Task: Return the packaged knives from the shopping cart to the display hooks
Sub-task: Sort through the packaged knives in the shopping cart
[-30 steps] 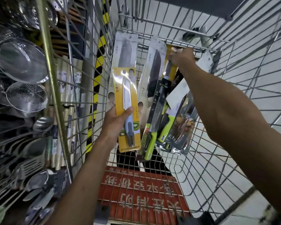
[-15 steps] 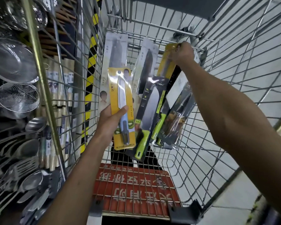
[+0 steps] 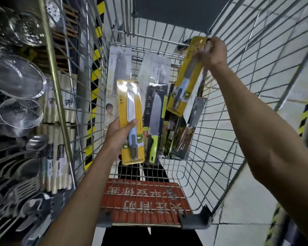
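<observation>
Outside the shopping cart (image 3: pixel 89 89), on its left, stands the rack of wire strainers (image 3: pixel 16 77) and ladles (image 3: pixel 35 143). I cannot pick out bare knife hooks there, so where these packs will hang is not shown.

Just inside the cart's left wall, my left hand (image 3: pixel 116 134) grips a yellow knife pack (image 3: pixel 130 110) by its lower half. The thumb lies across the front over the handle and the fingers are curled behind. I hold it low and upright so the hang hole at the top stays free for a hook.

Against the cart's far wall lean the packs not yet taken: a pale grey pack (image 3: pixel 120 64) behind my left one, and towards the middle a black pack with a green-handled knife (image 3: pixel 155 125). They stand on end, tops near the far rim, easy to pluck.

Towards the cart's right wall, my right hand (image 3: pixel 212 52) pinches the top edge of a second yellow knife pack (image 3: pixel 185 80), raised near the far rim so it dangles tilted. A white card seems to ride up behind it; I cannot tell if I hold that too. Below it a dark pack (image 3: pixel 188 132) leans on the right wall.

My hands are well apart, each clamped on its own knife. I judge the collecting to be about midway.
</observation>
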